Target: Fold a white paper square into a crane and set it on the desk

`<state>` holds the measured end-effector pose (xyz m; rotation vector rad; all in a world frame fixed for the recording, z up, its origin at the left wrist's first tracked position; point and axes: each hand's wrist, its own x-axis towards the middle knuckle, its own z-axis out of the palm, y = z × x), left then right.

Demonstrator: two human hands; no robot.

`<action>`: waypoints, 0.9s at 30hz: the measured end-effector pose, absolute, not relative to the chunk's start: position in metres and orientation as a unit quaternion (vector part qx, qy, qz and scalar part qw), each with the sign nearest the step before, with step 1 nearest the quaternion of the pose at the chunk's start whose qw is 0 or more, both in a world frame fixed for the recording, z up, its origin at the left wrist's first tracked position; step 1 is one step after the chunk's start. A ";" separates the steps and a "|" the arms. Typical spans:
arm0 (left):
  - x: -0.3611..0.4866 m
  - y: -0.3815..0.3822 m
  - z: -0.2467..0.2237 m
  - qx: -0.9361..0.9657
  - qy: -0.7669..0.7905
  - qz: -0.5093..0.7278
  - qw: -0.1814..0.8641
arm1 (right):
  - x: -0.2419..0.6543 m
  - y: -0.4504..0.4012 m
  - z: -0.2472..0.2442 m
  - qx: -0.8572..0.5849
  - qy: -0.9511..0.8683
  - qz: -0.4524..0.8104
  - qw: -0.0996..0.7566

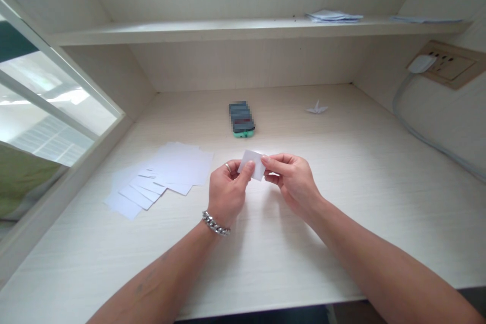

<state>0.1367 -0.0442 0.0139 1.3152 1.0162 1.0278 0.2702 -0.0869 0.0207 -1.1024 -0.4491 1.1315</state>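
A small folded white paper (255,168) is held up between my two hands above the desk. My left hand (230,185) pinches its left side, with the thumb lying across the front. At its right corner, the thumb and forefinger of my right hand (290,174) close on the paper. The fingertips behind it are partly hidden. Left of my hands, several loose white paper sheets (186,162) lie spread and overlapping. A small folded paper crane (317,108) sits further back on the right.
Behind my hands lies a phone (242,119) with a blurred screen and a green edge. A shelf (212,30) crosses the back, bearing a stack of papers (334,16). On the right wall a charger (422,64) is plugged into an outlet, its cable (421,139) trailing down. A window (49,96) is at left.
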 end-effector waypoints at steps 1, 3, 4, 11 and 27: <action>0.135 -0.042 0.011 0.555 0.434 0.439 0.557 | 0.274 -0.087 0.022 -0.494 -0.194 0.500 0.684; 0.132 -0.038 0.007 0.542 0.447 0.452 0.549 | 0.282 -0.086 0.023 -0.502 -0.164 0.454 0.717; 0.131 -0.037 0.005 0.540 0.450 0.452 0.550 | 0.284 -0.086 0.022 -0.514 -0.167 0.433 0.721; 0.134 -0.039 0.005 0.557 0.428 0.455 0.547 | 0.266 -0.089 0.009 -0.518 -0.393 0.498 0.574; 0.126 -0.027 0.018 0.463 0.423 0.434 0.647 | 0.272 -0.093 0.006 -0.526 -0.448 0.543 0.477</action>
